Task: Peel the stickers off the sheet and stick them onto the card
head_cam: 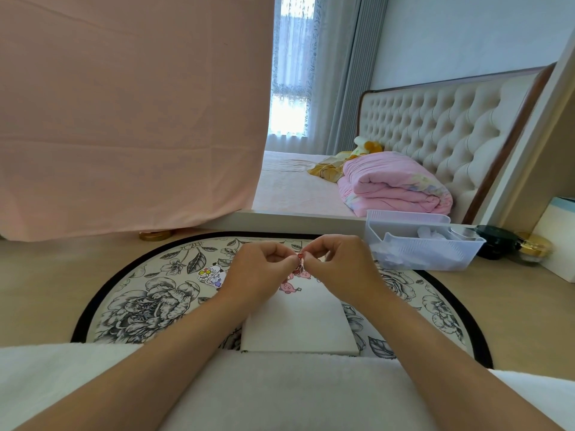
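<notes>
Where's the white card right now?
Head view, centre: the white card lies on the floral mat, its far end under the left hand and right hand pinching a sticker.

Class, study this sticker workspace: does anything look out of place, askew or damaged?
One thing: a puppy sticker lies on the floral mat, left of the left hand, off the white card. It may simply be waiting its turn. Nothing looks spilled or torn.

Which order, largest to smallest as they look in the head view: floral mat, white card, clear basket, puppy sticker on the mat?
Largest: floral mat.
Then white card and clear basket, which look alike; the basket stands farther, so unranked.
Smallest: puppy sticker.
</notes>
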### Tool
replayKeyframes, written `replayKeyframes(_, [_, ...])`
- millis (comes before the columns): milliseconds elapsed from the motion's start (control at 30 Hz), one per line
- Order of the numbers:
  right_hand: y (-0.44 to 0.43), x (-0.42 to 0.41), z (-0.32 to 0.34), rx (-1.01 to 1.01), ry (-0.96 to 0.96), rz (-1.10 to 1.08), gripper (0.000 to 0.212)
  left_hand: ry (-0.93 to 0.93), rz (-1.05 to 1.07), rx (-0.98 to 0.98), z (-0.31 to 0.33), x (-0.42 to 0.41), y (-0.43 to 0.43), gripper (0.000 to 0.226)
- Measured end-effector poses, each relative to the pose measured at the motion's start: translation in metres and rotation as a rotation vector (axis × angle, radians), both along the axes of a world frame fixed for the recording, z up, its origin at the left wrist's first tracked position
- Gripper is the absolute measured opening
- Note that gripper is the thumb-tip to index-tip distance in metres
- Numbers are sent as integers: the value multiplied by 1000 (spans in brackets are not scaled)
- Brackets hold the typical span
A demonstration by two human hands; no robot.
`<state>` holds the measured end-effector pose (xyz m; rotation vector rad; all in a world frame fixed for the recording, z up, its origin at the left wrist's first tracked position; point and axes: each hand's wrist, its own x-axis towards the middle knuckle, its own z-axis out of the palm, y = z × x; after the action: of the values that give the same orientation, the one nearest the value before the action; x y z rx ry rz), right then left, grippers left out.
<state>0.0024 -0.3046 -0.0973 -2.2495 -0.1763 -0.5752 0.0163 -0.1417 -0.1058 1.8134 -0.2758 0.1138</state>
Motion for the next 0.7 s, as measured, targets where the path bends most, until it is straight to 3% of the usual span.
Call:
replayKeyframes(133, [0, 1, -2, 3, -21, -2, 8, -4, 4, 3, 0, 0, 0, 11])
replayKeyframes(400, [6, -2, -8, -245, -238, -112, 4, -35, -2, -16, 0, -3, -1, 15])
replayKeyframes(467, [7, -1, -6, -123, -165, -50, 7, -36, 3, -27, 0, -3, -1, 14])
replayKeyframes(600, [5, -4, 6, 391, 179, 157, 12, -21, -6, -84, 3, 1, 5, 7])
replayKeyframes(700, [-4, -5, 9, 526, 367, 237, 14, -18, -77, -82, 4, 3, 8, 6])
